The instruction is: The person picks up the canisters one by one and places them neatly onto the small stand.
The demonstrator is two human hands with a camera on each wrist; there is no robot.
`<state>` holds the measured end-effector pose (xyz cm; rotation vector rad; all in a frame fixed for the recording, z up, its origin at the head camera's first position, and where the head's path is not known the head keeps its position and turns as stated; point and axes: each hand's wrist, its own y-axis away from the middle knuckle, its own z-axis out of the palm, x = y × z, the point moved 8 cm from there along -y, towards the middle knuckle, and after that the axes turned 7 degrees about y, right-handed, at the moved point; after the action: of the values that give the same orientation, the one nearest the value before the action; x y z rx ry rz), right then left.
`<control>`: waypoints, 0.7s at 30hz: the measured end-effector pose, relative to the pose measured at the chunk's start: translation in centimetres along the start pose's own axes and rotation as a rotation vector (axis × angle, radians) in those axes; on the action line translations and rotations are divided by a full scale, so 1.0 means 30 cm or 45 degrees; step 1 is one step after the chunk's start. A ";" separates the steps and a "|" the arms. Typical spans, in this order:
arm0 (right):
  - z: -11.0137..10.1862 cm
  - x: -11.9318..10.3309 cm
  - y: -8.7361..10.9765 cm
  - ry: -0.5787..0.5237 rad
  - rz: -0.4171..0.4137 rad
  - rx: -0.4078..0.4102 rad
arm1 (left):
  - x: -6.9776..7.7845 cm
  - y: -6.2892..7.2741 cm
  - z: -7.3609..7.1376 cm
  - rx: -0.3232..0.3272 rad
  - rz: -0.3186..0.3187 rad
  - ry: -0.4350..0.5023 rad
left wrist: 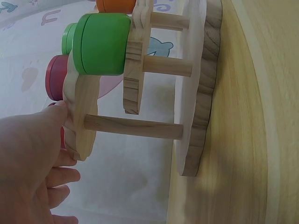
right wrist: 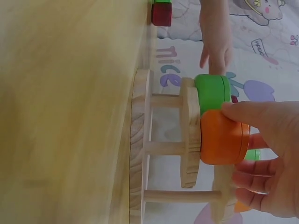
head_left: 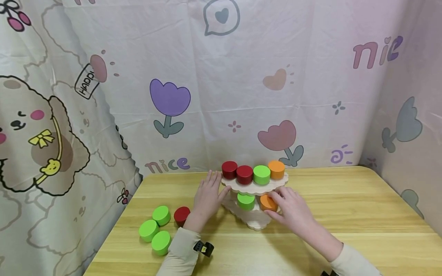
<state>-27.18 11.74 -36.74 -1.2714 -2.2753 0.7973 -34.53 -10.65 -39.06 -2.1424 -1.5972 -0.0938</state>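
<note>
A tiered wooden stand [head_left: 254, 223] with scalloped edges stands on the table. Its top tier carries two red cylinders [head_left: 244, 175], a green cylinder [head_left: 261, 175] and an orange cylinder [head_left: 276, 170]. On the lower tier sit a green cylinder [head_left: 246, 201] and another orange cylinder [right wrist: 223, 137]. My right hand [head_left: 292, 207] pinches this lower orange cylinder between thumb and fingers; it rests on the tier. With its fingers extended, my left hand [head_left: 208, 195] touches the left end of the top tier [left wrist: 80, 112], the thumb at its edge near a red cylinder [left wrist: 57, 78].
Left of my left forearm, several green cylinders [head_left: 149, 230] and a red cylinder [head_left: 181, 216] lie on the wooden table [head_left: 345, 214]. Behind the stand hangs a printed cloth [head_left: 221, 76], which also lines both sides.
</note>
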 end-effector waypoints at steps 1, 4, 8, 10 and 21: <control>-0.001 -0.002 -0.001 -0.009 -0.009 0.019 | -0.001 0.000 0.001 -0.002 -0.003 0.002; -0.002 -0.011 -0.004 -0.046 -0.036 0.069 | -0.002 -0.001 0.003 -0.004 -0.006 0.000; 0.000 -0.020 -0.008 -0.072 -0.059 0.098 | -0.004 -0.002 0.007 -0.006 -0.008 -0.010; 0.000 -0.023 -0.009 -0.076 -0.063 0.099 | -0.004 -0.003 0.007 -0.005 -0.008 -0.009; -0.002 -0.021 -0.011 -0.130 -0.068 0.097 | -0.005 -0.004 0.009 -0.006 -0.017 -0.011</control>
<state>-27.03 11.08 -36.53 -1.1560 -2.3237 0.9402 -34.76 -10.66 -39.30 -2.1387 -1.6180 -0.0933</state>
